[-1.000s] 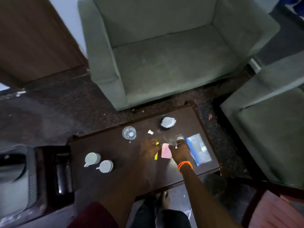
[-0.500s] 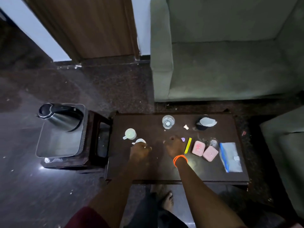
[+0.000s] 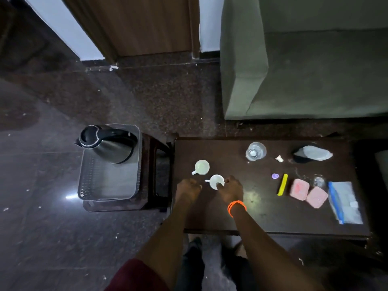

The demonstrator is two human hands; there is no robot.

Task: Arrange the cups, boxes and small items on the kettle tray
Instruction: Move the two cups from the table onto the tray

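The kettle (image 3: 109, 143) stands at the far end of the tray (image 3: 109, 185), spout pointing left. On the table (image 3: 241, 206), left hand (image 3: 188, 189) is curled, empty. Right hand (image 3: 231, 191) grips near cup (image 3: 216, 181), handle pointing left.

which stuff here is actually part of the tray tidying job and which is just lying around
For the job: two white cups, two pink boxes, yellow stick, purple bit, kettle tray.

Just lying about: glass, zip bag, armchair, door.
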